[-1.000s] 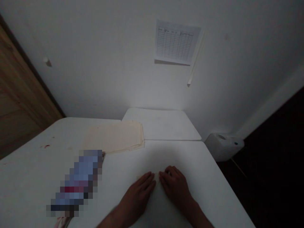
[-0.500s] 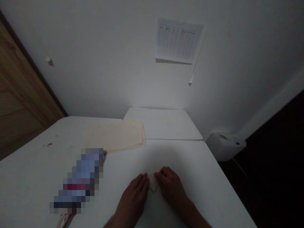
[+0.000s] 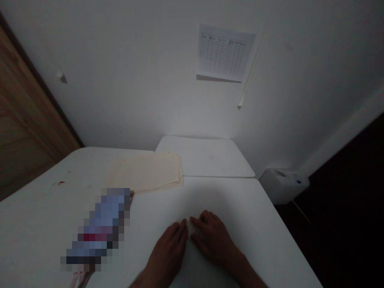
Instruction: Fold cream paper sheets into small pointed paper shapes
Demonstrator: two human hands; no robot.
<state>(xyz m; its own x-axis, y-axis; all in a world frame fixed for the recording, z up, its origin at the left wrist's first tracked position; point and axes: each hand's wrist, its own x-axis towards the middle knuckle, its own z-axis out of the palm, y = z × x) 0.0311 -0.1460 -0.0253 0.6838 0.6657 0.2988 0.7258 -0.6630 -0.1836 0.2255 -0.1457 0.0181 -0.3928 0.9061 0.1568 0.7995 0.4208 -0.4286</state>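
Observation:
A small folded piece of paper, pale and mostly covered by my fingers, lies flat on the white table. On its left side, my left hand holds it with the fingers drawn together and their tips pressed down. From the right, my right hand grips it, index finger and thumb on the paper and the other fingers curled. Little of the paper shows in the narrow gap between the hands.
Beyond my left hand lies a stack of cream paper sheets. A pixelated blue item is left of me on the white table. A printed chart hangs on the wall. A white plastic jug stands past the table's right edge.
My right index finger and thumb have moved left across the paper, closer to my left hand, covering more of it. My left hand has stayed almost in place.

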